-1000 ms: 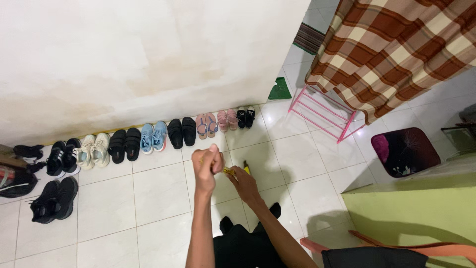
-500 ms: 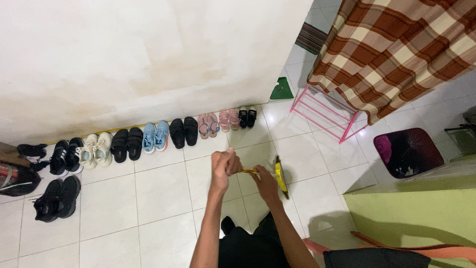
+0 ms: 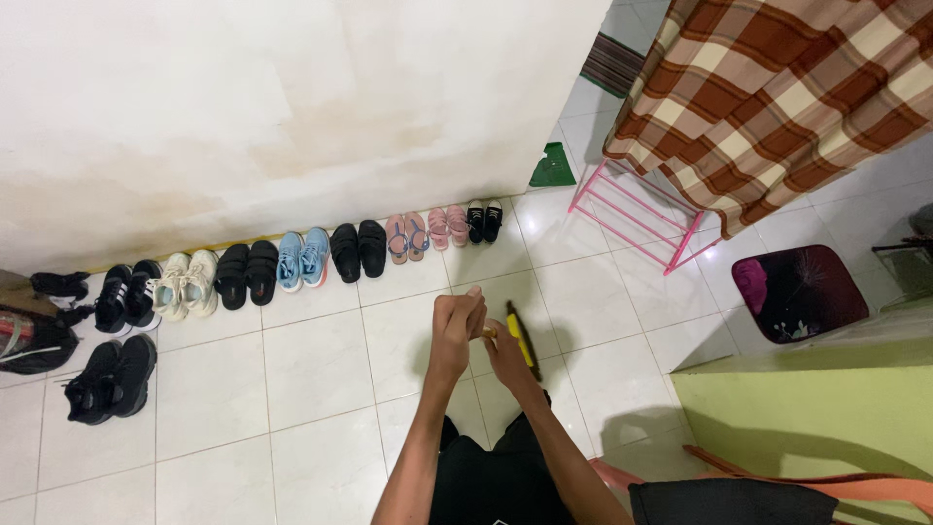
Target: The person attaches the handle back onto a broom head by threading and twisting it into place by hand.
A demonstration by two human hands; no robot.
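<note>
My left hand (image 3: pixel 457 326) is raised in a fist over the white tiled floor (image 3: pixel 321 389), its fingers closed on the end of a thin yellow strand (image 3: pixel 486 332). My right hand (image 3: pixel 505 355) sits just right of it and lower, gripping a slim black and yellow object (image 3: pixel 522 338) that points away from me. The two hands almost touch. What the object is cannot be told. My dark-clothed legs (image 3: pixel 491 476) show below the arms.
A row of shoes and sandals (image 3: pixel 292 261) lines the foot of the stained white wall (image 3: pixel 243 117), with a black pair (image 3: pixel 109 379) and a bag (image 3: pixel 29 335) at left. A pink rack (image 3: pixel 641 219) under plaid cloth (image 3: pixel 777 87), a dark cushion (image 3: pixel 799 292) and a green surface (image 3: pixel 807 408) stand at right.
My hands have drawn closer together and shifted right. The black and yellow object has come up into view by my right hand, and the yellow strand between the hands has shortened.
</note>
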